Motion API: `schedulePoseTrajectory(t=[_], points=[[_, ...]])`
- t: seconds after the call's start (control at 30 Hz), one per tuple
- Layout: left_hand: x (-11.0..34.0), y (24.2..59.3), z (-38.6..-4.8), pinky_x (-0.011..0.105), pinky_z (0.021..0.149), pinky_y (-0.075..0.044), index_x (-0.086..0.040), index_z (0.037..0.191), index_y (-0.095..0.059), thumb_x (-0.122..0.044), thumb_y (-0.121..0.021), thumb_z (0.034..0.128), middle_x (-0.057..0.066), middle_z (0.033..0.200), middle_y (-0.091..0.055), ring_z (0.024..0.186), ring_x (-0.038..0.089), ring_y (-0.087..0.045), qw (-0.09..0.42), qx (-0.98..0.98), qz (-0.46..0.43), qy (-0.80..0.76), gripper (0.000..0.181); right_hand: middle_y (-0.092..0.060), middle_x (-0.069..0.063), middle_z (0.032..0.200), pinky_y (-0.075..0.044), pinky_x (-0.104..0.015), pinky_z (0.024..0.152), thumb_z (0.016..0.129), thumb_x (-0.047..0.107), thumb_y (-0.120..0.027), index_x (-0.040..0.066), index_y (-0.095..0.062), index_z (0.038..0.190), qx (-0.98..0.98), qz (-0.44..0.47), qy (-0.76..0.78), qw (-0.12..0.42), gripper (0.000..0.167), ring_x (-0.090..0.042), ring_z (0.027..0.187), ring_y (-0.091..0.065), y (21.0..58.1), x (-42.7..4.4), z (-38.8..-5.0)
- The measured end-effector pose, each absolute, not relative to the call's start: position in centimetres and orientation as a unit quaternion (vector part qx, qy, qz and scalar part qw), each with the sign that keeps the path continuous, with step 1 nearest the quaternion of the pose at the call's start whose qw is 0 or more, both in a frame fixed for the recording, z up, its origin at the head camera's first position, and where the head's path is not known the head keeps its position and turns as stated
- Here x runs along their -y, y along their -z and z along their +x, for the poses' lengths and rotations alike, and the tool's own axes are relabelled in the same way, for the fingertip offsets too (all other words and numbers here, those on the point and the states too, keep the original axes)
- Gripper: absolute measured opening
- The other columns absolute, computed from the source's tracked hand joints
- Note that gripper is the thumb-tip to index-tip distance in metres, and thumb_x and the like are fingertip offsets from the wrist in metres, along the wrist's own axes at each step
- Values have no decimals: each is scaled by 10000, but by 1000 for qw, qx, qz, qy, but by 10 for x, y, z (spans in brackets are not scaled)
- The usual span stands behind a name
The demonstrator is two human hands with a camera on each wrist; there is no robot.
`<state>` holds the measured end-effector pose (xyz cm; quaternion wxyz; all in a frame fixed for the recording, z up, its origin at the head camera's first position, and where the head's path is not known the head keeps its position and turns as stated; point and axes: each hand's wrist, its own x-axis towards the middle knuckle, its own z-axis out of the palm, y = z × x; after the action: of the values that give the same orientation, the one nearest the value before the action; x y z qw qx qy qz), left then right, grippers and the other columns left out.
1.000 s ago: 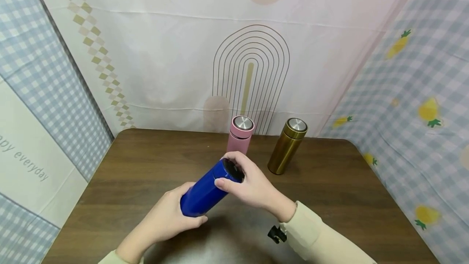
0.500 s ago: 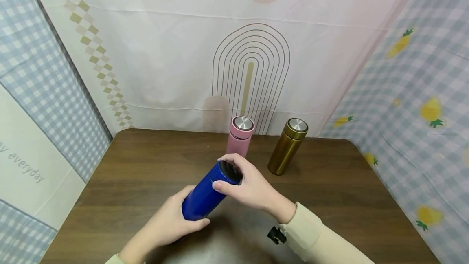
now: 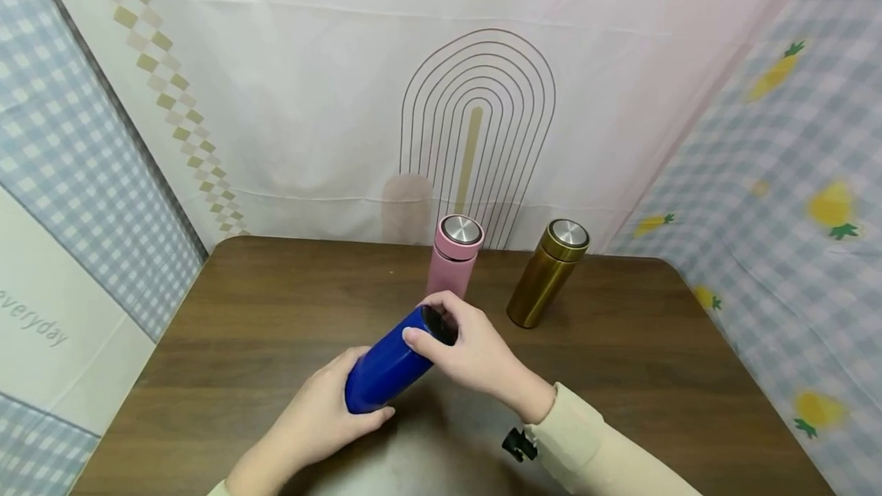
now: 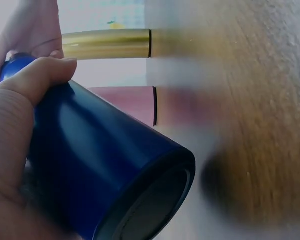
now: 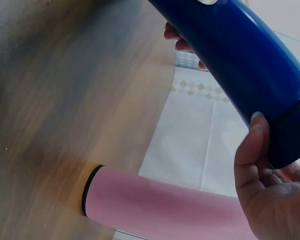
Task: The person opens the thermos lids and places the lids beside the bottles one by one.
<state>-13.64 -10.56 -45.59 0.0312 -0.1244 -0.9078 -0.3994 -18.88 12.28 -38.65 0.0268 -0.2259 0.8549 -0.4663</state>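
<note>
A blue thermos bottle [image 3: 386,367] is held tilted above the table, its dark-topped lid end up and to the right. My left hand [image 3: 320,412] grips the body near its base; in the left wrist view the thumb lies along the blue wall and the round bottom [image 4: 155,210] faces the camera. Around the lid end curl the fingers and thumb of my right hand [image 3: 475,347], which cover part of the top. In the right wrist view the lid [image 5: 292,135] meets the body at a thin seam, with no gap visible.
Behind the hands, a pink thermos bottle [image 3: 451,266] and a gold thermos bottle [image 3: 547,274] stand upright on the brown wooden table [image 3: 276,305]. Patterned cloth [image 3: 310,113] hangs behind the table and at both sides. A black clip [image 3: 520,444] sits by the right sleeve.
The head view has shifted slightly. Both hands keep their grip on the blue thermos bottle, which stays tilted in about the same place. The pink and gold bottles have not been moved.
</note>
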Motion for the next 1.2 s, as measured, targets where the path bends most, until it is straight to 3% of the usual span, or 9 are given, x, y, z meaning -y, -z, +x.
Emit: schedulePoseTrajectory(t=[0.37, 0.5, 0.67, 0.83, 1.2], points=[[98, 449, -143, 443, 810, -497, -198, 1326, -505, -494, -891, 597, -13, 1160, -614, 977, 171, -603, 115, 933, -121, 318, 876, -629, 80, 973, -509, -346, 775, 884, 456, -666, 263, -572, 1150, -858, -219, 464, -25, 342, -92, 861, -611, 385, -123, -198], [99, 448, -144, 467, 807, -499, -143, 1298, -527, -447, -886, 610, 29, 1136, -627, 970, 215, -612, 151, 932, -125, 305, 833, -628, 69, 986, -510, -349, 766, 881, 475, -662, 255, -567, 1156, -861, -206, 464, -9, 364, -110, 856, -617, 379, -122, -197], [103, 451, -142, 466, 814, -492, -116, 1267, -560, -369, -885, 595, 40, 1100, -607, 958, 241, -593, 190, 933, -131, 276, 788, -604, 49, 897, -476, -346, 718, 852, 617, -612, 274, -565, 1137, -886, -173, 431, 18, 449, -134, 808, -570, 376, -118, -196], [106, 452, -139, 471, 790, -492, -133, 1258, -566, -356, -894, 573, 36, 1069, -550, 943, 243, -549, 199, 935, -132, 262, 791, -598, 31, 827, -468, -339, 659, 828, 682, -584, 281, -570, 1098, -899, -156, 407, 34, 484, -149, 761, -558, 377, -117, -194], [109, 442, -130, 398, 721, -499, -160, 1222, -583, -373, -895, 550, -28, 966, -556, 842, 171, -559, 216, 924, -147, 279, 771, -628, 56, 988, -520, -334, 708, 849, 598, -632, 305, -569, 1142, -871, -169, 460, 35, 419, -141, 865, -608, 373, -118, -184]])
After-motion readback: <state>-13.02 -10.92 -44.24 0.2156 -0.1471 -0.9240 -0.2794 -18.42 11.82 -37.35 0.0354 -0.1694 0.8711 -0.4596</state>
